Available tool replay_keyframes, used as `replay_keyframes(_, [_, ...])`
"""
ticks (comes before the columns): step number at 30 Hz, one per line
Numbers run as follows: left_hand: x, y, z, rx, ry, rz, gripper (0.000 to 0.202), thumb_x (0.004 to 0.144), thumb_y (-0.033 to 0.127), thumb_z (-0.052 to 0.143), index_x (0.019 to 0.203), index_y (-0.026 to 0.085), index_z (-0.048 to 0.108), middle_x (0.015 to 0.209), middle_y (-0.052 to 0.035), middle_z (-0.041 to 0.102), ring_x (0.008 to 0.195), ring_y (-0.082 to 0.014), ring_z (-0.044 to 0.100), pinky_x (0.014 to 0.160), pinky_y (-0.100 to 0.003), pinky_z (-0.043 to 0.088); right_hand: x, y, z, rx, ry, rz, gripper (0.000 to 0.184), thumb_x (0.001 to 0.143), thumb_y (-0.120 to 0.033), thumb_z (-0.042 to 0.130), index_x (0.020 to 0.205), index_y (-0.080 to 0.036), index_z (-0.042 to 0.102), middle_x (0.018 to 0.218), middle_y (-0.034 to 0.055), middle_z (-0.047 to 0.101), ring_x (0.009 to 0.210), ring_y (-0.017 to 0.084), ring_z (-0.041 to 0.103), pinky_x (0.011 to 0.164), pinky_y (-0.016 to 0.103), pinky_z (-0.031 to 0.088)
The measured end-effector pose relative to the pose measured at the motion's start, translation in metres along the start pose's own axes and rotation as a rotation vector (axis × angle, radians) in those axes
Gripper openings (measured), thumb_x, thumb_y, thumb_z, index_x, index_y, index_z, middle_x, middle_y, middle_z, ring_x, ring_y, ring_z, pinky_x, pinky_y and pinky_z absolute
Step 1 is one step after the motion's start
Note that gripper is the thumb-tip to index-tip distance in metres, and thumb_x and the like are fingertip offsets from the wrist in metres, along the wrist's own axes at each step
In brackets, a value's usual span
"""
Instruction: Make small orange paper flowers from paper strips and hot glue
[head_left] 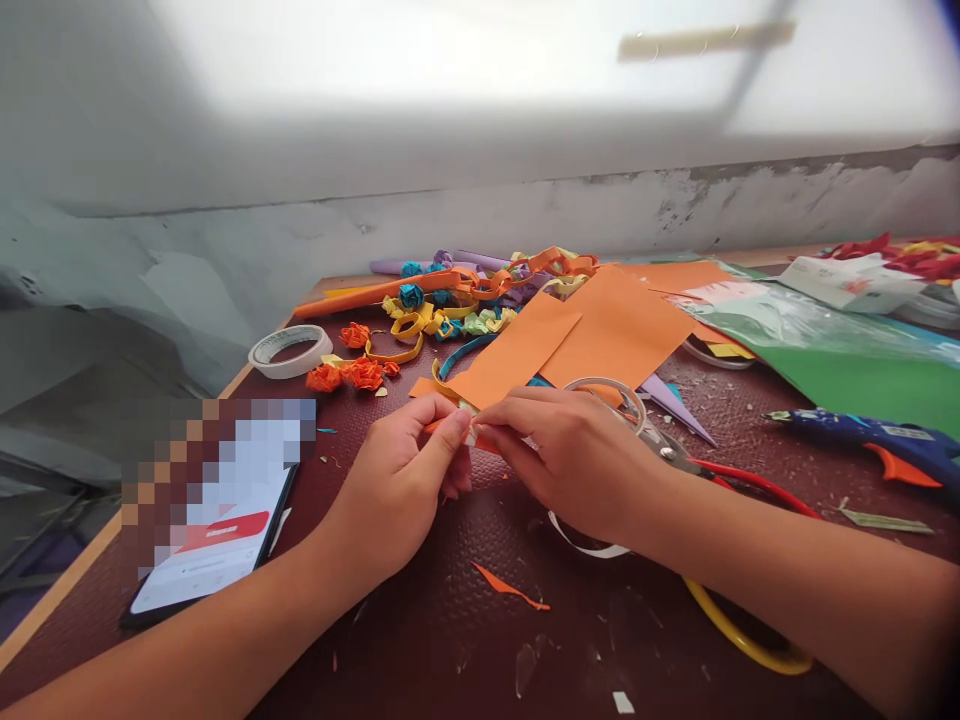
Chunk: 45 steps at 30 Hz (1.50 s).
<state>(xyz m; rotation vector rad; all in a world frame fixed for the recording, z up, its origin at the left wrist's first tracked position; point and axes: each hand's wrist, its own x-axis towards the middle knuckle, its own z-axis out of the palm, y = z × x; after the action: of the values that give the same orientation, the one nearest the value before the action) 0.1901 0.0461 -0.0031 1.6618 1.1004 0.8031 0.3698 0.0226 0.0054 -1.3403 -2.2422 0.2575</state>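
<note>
Being pinched by thumb and fingertips of both the left hand (397, 480) and the right hand (577, 450), a small orange-and-white paper piece (471, 436) is held above the dark maroon textured tabletop (420, 620), probably two-handed for steadiness. Flat orange paper sheets (630, 325) are placed just beyond, presumably for reach. White cardboard carton (836, 285), far right: contents cannot be made out.

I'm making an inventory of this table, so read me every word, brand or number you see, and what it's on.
No text is legible.
Phone: red button's lettering blurred, upper screen pixelated.
White tape roll: print inside its ring, too small.
Blue glue gun: pale label, too blurred.
</note>
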Motion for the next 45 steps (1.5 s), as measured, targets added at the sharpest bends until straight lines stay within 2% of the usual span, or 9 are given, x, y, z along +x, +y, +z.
replay_keyframes(5, [0.001, 0.002, 0.002, -0.209, -0.025, -0.121, 0.027, 0.094, 0.042, 0.059, 0.084, 0.016, 0.063, 0.075, -0.0021, 0.071, 0.070, -0.0156, 0.069, 0.072, -0.030, 0.058, 0.000, 0.000, 0.000, 0.010, -0.007, 0.035, 0.021, 0.100, -0.020, 0.056, 0.086, -0.015, 0.072, 0.085, 0.0037, 0.071, 0.078, 0.016, 0.064, 0.068, 0.028, 0.036])
replay_keyframes(9, [0.001, 0.000, 0.005, -0.234, -0.005, -0.147, 0.026, 0.093, 0.039, 0.061, 0.083, 0.015, 0.064, 0.077, -0.0041, 0.073, 0.070, -0.0153, 0.070, 0.072, -0.029, 0.058, 0.002, -0.002, 0.003, -0.044, -0.036, 0.074, 0.022, 0.098, -0.021, 0.058, 0.081, -0.015, 0.070, 0.079, 0.0022, 0.071, 0.071, 0.015, 0.062, 0.065, 0.029, 0.034])
replay_keyframes(17, [0.003, -0.004, 0.005, -0.314, -0.013, -0.159, 0.026, 0.090, 0.040, 0.062, 0.082, 0.016, 0.062, 0.077, -0.0056, 0.075, 0.072, -0.0200, 0.073, 0.074, -0.035, 0.058, 0.003, -0.007, 0.010, -0.157, -0.008, 0.058, 0.027, 0.099, -0.025, 0.054, 0.084, -0.015, 0.074, 0.082, 0.0037, 0.072, 0.074, 0.018, 0.065, 0.065, 0.031, 0.034])
replay_keyframes(28, [0.003, -0.003, 0.003, -0.264, -0.004, -0.142, 0.029, 0.090, 0.043, 0.064, 0.082, 0.015, 0.064, 0.077, -0.0055, 0.074, 0.074, -0.0188, 0.072, 0.072, -0.032, 0.058, 0.000, -0.001, 0.011, -0.051, 0.101, 0.020, 0.022, 0.093, -0.020, 0.058, 0.075, -0.016, 0.069, 0.072, -0.0005, 0.068, 0.065, 0.012, 0.058, 0.062, 0.028, 0.030])
replay_keyframes(36, [0.001, -0.003, 0.006, -0.257, -0.022, -0.093, 0.030, 0.089, 0.045, 0.065, 0.083, 0.015, 0.065, 0.081, -0.0060, 0.073, 0.077, -0.0199, 0.070, 0.076, -0.035, 0.059, 0.000, -0.003, 0.012, -0.091, 0.145, 0.043, 0.026, 0.089, -0.021, 0.060, 0.064, -0.016, 0.063, 0.061, -0.0026, 0.061, 0.058, 0.009, 0.051, 0.059, 0.028, 0.025])
replay_keyframes(40, [0.000, -0.002, 0.004, -0.183, -0.007, -0.074, 0.028, 0.091, 0.043, 0.063, 0.085, 0.016, 0.065, 0.078, -0.0048, 0.071, 0.075, -0.0188, 0.068, 0.074, -0.033, 0.058, 0.000, 0.000, 0.011, -0.097, 0.161, 0.074, 0.025, 0.090, -0.024, 0.060, 0.066, -0.019, 0.066, 0.063, -0.0034, 0.064, 0.057, 0.009, 0.053, 0.058, 0.028, 0.026])
replay_keyframes(45, [0.000, 0.000, 0.001, -0.079, 0.031, -0.026, 0.024, 0.094, 0.040, 0.060, 0.087, 0.017, 0.061, 0.061, 0.0014, 0.064, 0.060, -0.0128, 0.059, 0.061, -0.025, 0.049, 0.000, 0.003, 0.008, -0.079, 0.241, 0.108, 0.011, 0.084, -0.021, 0.065, 0.076, -0.020, 0.072, 0.071, -0.0029, 0.071, 0.061, 0.012, 0.060, 0.059, 0.026, 0.031])
